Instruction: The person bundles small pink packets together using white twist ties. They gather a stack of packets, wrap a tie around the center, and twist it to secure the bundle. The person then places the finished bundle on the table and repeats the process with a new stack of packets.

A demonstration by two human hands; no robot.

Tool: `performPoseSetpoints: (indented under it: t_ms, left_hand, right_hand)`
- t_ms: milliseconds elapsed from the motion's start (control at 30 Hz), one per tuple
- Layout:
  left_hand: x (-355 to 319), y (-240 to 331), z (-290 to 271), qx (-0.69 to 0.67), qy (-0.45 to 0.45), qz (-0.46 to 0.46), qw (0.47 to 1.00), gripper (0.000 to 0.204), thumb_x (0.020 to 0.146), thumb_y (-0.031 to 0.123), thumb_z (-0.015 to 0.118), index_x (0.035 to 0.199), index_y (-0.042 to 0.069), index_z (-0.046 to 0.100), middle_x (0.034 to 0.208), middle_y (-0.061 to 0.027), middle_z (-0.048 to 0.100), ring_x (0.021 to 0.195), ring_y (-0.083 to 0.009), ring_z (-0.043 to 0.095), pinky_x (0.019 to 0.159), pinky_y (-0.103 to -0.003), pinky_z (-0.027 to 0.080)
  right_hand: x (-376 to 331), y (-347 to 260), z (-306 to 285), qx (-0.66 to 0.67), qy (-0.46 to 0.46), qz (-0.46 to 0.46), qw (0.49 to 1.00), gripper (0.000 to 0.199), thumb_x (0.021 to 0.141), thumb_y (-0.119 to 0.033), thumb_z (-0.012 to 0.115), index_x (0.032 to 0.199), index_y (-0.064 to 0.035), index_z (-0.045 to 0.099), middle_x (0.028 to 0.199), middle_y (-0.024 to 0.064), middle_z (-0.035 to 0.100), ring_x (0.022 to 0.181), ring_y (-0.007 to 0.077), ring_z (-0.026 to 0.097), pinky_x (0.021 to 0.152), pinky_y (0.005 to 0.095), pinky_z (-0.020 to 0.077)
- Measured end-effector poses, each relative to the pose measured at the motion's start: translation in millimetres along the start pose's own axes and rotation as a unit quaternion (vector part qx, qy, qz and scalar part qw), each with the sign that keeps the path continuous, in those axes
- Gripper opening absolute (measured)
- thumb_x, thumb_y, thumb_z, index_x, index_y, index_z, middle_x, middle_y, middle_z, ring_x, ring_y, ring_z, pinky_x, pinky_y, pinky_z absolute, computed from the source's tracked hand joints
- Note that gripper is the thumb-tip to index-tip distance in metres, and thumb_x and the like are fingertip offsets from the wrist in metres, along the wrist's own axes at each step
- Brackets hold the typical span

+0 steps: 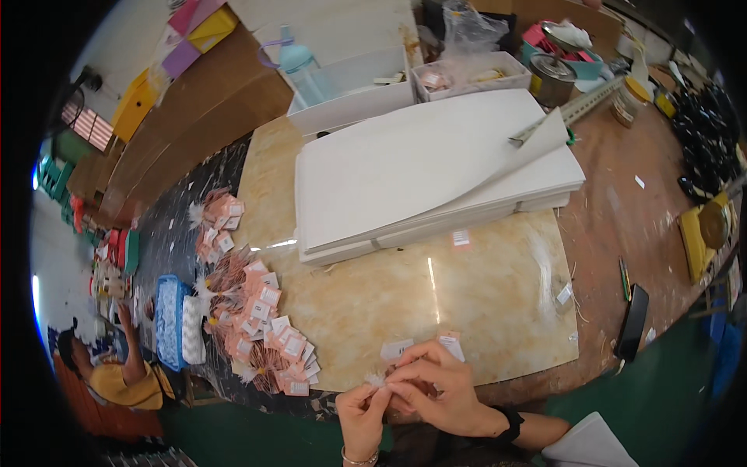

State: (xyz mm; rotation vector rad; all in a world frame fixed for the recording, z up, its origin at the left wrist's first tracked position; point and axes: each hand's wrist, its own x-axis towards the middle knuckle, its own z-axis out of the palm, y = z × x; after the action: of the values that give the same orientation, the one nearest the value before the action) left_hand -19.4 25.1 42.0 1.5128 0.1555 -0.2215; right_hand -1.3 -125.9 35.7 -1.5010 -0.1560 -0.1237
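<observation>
At the near edge of the table my left hand (361,420) is closed in a pinch on a small whitish wispy tuft (375,380), much like the string ends of the tag bundles. My right hand (443,393) is closed against it, thumb and fingers pinching at the same spot; its fingers hide part of what they grip. Two small paper tags, one white (398,349) and one pinkish (451,346), show just beyond the right fingers. Whether they hang from the tuft cannot be made out. Left of my hands lie several bundles of pink-and-white tags (261,307) with strings.
A stack of white sheets (420,171) covers the table's middle, its top sheet curled. Behind it stand a white box (354,105) with a light-blue bottle (305,74). A blue basket (170,323) sits left, a black phone-like case (632,321) right. Another person (124,381) sits far left.
</observation>
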Motion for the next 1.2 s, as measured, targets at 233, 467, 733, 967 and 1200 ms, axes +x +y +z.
performPoseSetpoints:
  t_ms: [233,467,733,967,1200]
  left_hand:
    - [-15.0,23.9,-12.2,0.093,-0.05,-0.027,0.994,0.02,0.091,0.013,0.061,0.079,-0.002,0.067,0.066,-0.002,0.064,0.056,-0.0078,0.057,0.052,-0.02,0.043]
    - [-8.3,9.1,-22.8,0.037,-0.075,-0.092,0.992,0.018,0.092,0.004,0.055,0.085,-0.01,0.064,0.078,-0.0146,0.066,0.064,-0.0196,0.065,0.056,-0.028,0.052]
    - [-10.7,-0.4,-55.1,-0.027,0.011,-0.078,0.997,0.024,0.096,0.012,0.052,0.095,-0.009,0.065,0.084,-0.0125,0.068,0.076,-0.0182,0.068,0.065,-0.027,0.055]
    - [7.6,-70.7,-48.7,-0.134,0.01,0.017,0.991,0.027,0.096,0.023,0.055,0.105,-0.001,0.066,0.083,-0.0041,0.067,0.07,-0.0084,0.061,0.065,-0.022,0.051]
    - [-14.2,-16.2,-30.0,-0.131,0.138,0.006,0.982,0.024,0.093,0.021,0.06,0.091,0.0,0.071,0.066,-0.0024,0.065,0.053,-0.0064,0.056,0.048,-0.021,0.044]
  right_hand:
    - [-13.0,3.1,1.1,0.083,-0.096,0.086,0.988,0.01,0.084,-0.003,0.068,0.094,-0.0022,0.068,0.097,0.0054,0.058,0.067,0.0063,0.054,0.054,0.0197,0.0419]
    - [10.7,18.2,-21.1,0.019,-0.194,0.045,0.98,0.009,0.082,-0.005,0.069,0.091,-0.003,0.068,0.085,0.0061,0.062,0.064,0.0104,0.056,0.053,0.0226,0.042]
    - [71.7,105.4,11.9,-0.43,-0.123,-0.039,0.894,0.01,0.079,-0.014,0.061,0.077,-0.0045,0.063,0.081,0.0146,0.062,0.07,0.0306,0.064,0.06,0.0392,0.0507]
    - [68.1,117.4,25.9,-0.515,-0.123,-0.064,0.846,0.006,0.074,-0.003,0.065,0.077,0.001,0.066,0.075,0.0177,0.064,0.064,0.0317,0.061,0.058,0.0401,0.0478]
    - [61.8,58.9,24.2,-0.447,-0.203,-0.049,0.87,0.009,0.085,-0.001,0.058,0.094,0.0008,0.056,0.073,0.0152,0.059,0.062,0.0219,0.057,0.058,0.0314,0.0479]
